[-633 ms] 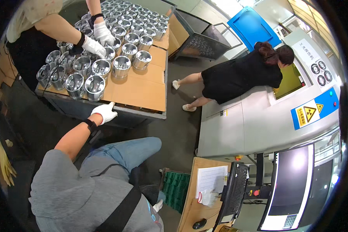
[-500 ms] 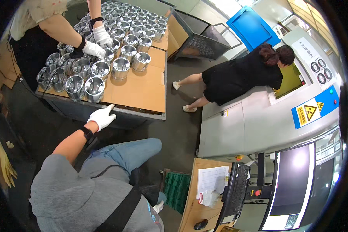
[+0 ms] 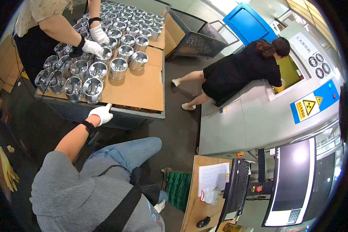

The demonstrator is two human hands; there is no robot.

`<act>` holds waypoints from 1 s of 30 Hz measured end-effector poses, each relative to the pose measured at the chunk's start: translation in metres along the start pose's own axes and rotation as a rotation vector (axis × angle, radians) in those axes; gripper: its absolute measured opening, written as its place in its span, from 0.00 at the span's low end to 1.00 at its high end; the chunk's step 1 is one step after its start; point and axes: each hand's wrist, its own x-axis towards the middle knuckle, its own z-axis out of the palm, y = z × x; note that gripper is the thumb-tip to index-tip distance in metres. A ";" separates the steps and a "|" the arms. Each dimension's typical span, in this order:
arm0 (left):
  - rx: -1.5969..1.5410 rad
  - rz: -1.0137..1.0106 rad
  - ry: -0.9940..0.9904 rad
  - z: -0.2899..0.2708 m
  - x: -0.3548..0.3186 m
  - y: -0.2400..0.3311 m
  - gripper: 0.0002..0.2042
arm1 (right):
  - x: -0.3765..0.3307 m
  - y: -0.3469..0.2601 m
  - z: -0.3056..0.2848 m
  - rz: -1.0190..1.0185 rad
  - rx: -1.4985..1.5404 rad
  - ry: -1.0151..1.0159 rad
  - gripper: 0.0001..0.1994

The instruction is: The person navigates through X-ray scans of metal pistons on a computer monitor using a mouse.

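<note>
Overhead fisheye view of a workshop. The wearer's left hand (image 3: 101, 114), in a white glove with a black wristband, rests at the near edge of a bench (image 3: 145, 113). Its fingers are loosely curled and hold nothing. The right hand is out of view.

Just beyond the left hand, near but apart from it, stands the nearest metal cylinder (image 3: 92, 86), shiny, cup-shaped and open end up, on a brown cardboard sheet (image 3: 139, 91). It touches or almost touches a neighbouring cylinder (image 3: 72, 86) on its left. Many more such cylinders stand in rows across the far bench.

A co-worker's gloved hands (image 3: 92, 47) rest on cylinders farther back, well apart from the wearer's hand.

Judging from this layout, a good grasp on the nearest cylinder would come from its free right side, fingers around the outer wall and not over the rim. A straight lift would keep it from knocking its neighbour. The polished metal looks heavy and slippery against a cloth glove, so a firm, full wrap seems wise.

At right, another person (image 3: 236, 71) leans into a grey machine (image 3: 259, 116).
</note>
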 end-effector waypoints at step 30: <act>-0.236 -0.540 0.992 -0.005 -0.056 -0.033 0.31 | 0.014 0.015 0.007 0.013 -0.002 -0.024 0.37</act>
